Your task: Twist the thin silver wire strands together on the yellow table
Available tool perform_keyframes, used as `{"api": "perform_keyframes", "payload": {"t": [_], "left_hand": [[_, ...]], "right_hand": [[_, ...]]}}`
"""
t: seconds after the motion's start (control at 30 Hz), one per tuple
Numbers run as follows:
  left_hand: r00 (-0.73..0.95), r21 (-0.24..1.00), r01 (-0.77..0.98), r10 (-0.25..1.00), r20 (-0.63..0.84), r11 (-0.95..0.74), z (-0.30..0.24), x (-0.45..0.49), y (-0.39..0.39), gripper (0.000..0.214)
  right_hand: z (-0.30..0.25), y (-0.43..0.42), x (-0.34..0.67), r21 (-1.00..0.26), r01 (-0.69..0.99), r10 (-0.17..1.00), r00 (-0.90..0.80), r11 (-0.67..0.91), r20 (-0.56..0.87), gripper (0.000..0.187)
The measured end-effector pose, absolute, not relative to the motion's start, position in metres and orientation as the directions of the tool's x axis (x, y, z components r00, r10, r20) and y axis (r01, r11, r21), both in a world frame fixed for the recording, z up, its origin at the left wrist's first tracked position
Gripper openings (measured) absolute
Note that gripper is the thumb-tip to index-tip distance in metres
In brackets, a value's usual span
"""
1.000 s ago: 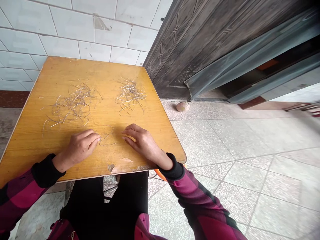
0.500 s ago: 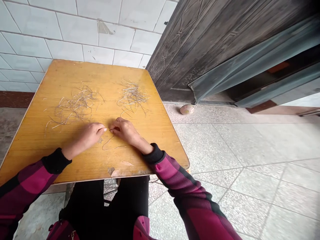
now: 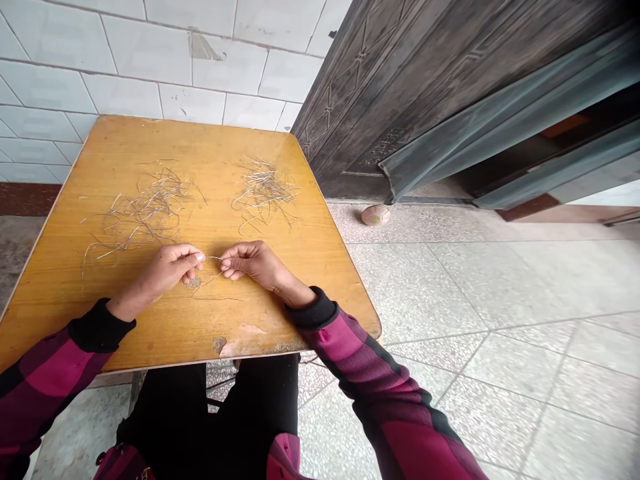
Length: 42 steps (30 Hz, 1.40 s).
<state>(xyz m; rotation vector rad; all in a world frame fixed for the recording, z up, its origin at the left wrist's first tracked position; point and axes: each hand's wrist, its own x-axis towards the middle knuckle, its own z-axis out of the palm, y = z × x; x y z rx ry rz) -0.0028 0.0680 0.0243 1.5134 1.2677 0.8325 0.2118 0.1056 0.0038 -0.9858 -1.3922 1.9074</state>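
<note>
The left hand [image 3: 170,267] is pinching a thin pale strand [image 3: 213,259] between its fingertips [image 3: 200,257], just above a yellow wooden table [image 3: 225,140]. The right hand [image 3: 253,261] is curling its fingers beside the strand; contact cannot be confirmed. The strand is judged light, springy and slippery, best gripped near one end. A left tangled pile [image 3: 143,213] and a right tangled pile [image 3: 263,193] are lying beyond.

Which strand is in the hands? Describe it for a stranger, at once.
Find the yellow wooden tabletop and its two loose piles of thin silvery strands, the left pile and the right pile. Below them, one strand stretches alone between the person's left hand and right hand, pinched at the fingertips.
</note>
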Motion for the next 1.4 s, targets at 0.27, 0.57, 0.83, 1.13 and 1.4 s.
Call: {"api": "perform_keyframes", "payload": {"t": [0.27, 0.57, 0.83, 1.13, 1.4], "left_hand": [[0.258, 0.976, 0.196, 0.955, -0.146, 0.096, 0.014, -0.008, 0.071, 0.024], [0.262, 0.968, 0.199, 0.943, -0.204, 0.154, 0.017, -0.008, 0.071, 0.024], [0.109, 0.904, 0.425, 0.994, 0.006, -0.052, 0.012, -0.009, 0.072, 0.018], [0.41, 0.445, 0.698, 0.823, 0.394, -0.561, 0.013, -0.003, 0.046, 0.011], [0.455, 0.402, 0.702, 0.804, 0.383, -0.588, 0.014, -0.003, 0.041, 0.006]], "right_hand": [[0.005, 0.106, 0.214, -0.943, -0.061, 0.756, -0.615, -0.329, -0.224, 0.035], [0.006, 0.106, 0.214, -0.942, -0.061, 0.747, -0.627, -0.329, -0.22, 0.033], [-0.001, 0.113, 0.206, -0.97, 0.102, 0.862, -0.445, -0.22, -0.242, 0.022], [0.0, 0.114, 0.217, -0.893, 0.431, 0.931, -0.364, 0.13, -0.04, 0.02], [0.021, 0.115, 0.233, -0.789, 0.539, 0.927, -0.362, 0.296, 0.1, 0.015]]}}
